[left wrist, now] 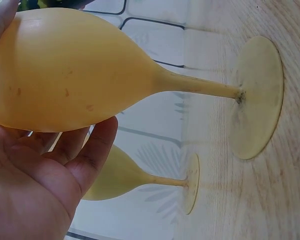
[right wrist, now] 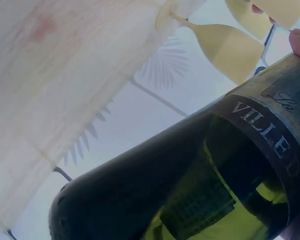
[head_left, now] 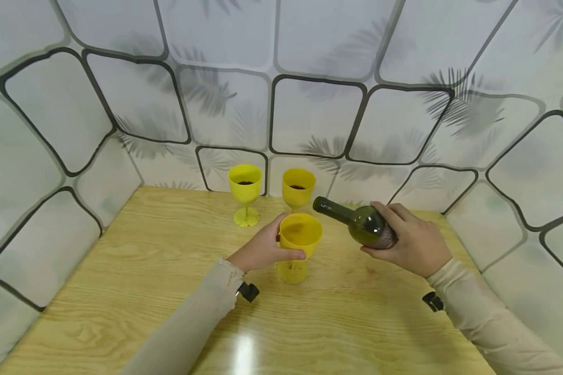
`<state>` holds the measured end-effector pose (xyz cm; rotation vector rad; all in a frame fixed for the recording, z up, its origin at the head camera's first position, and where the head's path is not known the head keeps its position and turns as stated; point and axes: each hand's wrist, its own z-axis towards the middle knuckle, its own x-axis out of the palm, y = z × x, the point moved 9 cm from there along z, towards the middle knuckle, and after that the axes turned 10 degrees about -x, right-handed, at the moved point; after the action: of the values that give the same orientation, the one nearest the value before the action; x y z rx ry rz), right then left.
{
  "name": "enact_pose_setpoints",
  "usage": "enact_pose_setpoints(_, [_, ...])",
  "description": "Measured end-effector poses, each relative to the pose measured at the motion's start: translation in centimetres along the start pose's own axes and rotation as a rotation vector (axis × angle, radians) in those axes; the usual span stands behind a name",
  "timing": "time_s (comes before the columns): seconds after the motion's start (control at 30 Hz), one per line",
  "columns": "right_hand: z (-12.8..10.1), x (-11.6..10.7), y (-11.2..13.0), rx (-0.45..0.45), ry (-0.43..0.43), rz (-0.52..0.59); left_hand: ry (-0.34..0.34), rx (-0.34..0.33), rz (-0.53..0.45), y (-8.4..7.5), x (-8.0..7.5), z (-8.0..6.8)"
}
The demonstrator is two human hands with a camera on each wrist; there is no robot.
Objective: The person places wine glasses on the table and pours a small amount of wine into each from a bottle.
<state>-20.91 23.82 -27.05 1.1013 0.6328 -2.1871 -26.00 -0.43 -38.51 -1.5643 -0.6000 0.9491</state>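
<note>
My left hand [head_left: 266, 247] holds a yellow plastic wine goblet [head_left: 301, 234] by its bowl, fingers and thumb around it. In the left wrist view the goblet's foot [left wrist: 262, 100] rests on the table. My right hand [head_left: 412, 238] grips a green glass wine bottle [head_left: 368, 226] around its labelled body. The bottle leans left, its mouth [head_left: 318, 203] above and beside the goblet's right rim, and no stream is visible. Behind stand two more yellow goblets, the left one [head_left: 245, 190] and the right one [head_left: 298, 188], each with dark liquid inside.
A light wood-grain table [head_left: 122, 291] lies beneath everything. Patterned walls [head_left: 319, 114] enclose its back and sides, and the two rear goblets stand close to the back wall. A dark wrist camera [head_left: 247, 291] is strapped to each sleeve.
</note>
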Motion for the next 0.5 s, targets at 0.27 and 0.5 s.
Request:
enact_pose_setpoints(0.27, [1.0, -0.5, 0.9, -0.158, 0.032, -0.034, -0.001, -0.006, 0.001, 0.1, 0.0, 0.1])
enact_pose_setpoints(0.5, [1.7, -1.0, 1.3, -0.257, 0.058, -0.085, -0.002, -0.019, 0.003, 0.0, 0.0, -0.1])
